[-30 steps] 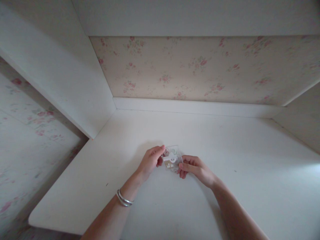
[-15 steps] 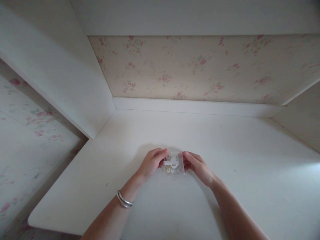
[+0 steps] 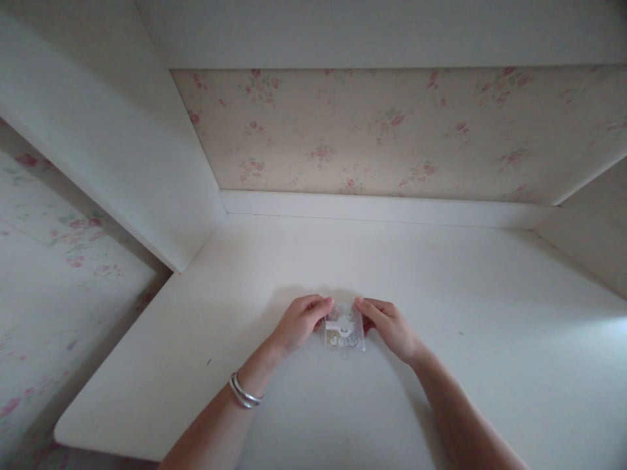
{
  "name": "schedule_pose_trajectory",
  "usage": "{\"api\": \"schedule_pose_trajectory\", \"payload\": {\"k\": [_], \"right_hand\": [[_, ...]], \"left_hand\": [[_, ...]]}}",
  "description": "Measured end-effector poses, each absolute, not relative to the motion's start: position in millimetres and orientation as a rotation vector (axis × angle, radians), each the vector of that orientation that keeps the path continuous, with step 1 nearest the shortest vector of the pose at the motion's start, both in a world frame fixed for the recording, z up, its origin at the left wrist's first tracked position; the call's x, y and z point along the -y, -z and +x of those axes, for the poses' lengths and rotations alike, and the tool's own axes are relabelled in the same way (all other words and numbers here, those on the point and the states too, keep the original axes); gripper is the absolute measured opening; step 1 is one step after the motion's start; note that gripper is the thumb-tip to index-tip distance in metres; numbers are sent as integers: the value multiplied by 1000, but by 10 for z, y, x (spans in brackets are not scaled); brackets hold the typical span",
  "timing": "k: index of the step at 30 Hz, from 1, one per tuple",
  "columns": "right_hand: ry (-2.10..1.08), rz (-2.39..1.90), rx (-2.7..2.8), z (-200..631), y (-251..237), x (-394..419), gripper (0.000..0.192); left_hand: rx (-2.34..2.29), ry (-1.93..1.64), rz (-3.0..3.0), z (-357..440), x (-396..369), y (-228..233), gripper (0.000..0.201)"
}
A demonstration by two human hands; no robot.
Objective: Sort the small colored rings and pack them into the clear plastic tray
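A small clear plastic case (image 3: 344,329) is held between my two hands, over the white desk. It has a white piece across its middle and several small white, yellowish and clear bits inside, too small to name. My left hand (image 3: 302,322) pinches the case's left side, thumb on the upper left corner. On the opposite side my right hand (image 3: 388,325) grips the upper right edge, thumb on top. Both hands' other fingers are partly hidden behind the case. Two silver bangles (image 3: 243,391) circle my left wrist.
The white desk (image 3: 490,391) spreads around my hands, its rounded front corner at lower left. A tiny dark sliver (image 3: 208,361) lies left of my left forearm. Behind rises a low white ledge (image 3: 372,210) below floral wallpaper (image 3: 294,130). A white panel (image 3: 122,130) stands at the left.
The case has shifted slightly toward me and to the right and its face shows more flatly. My right thumb has moved left onto its upper right corner.
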State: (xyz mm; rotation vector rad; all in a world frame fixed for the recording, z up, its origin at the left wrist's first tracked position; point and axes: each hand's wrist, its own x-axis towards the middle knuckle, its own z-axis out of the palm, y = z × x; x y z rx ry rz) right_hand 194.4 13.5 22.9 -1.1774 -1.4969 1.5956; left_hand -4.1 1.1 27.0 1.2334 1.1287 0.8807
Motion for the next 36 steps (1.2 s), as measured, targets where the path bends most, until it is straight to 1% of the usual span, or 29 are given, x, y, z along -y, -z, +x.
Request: {"api": "schedule_pose_trajectory", "payload": {"k": [7,11,15,19,22,29,32,36], "right_hand": [[-1658,-1168,1381,1920,-247,-111,49],[-1743,-1155,1449,1928,-276,-96,51],[-1683,-1189,1531,1929,-288,-103,52],[-1623,-1184,1480,1923,-257,-135,52],[-1578,-1193,1471,1914,-240,-148,53],[-1471,-1248,1544,1893,-230,-137,54],[-1545,-1230,1467,1891,-256,-135,52],[-1722,-1111,1376,1896,-305,-118,48]], "left_hand": [[-1149,-899,1186,-10,-13,-306,49],[-1183,-932,1168,-17,-25,-326,53],[-1183,-894,1209,-37,-22,-315,56],[-1174,-753,1265,-39,8,-275,60],[-1170,-716,1322,-24,24,-258,59],[-1171,-765,1275,-3,28,-265,51],[-1168,-768,1245,7,27,-270,51],[-1205,-810,1184,27,6,-259,52]]}}
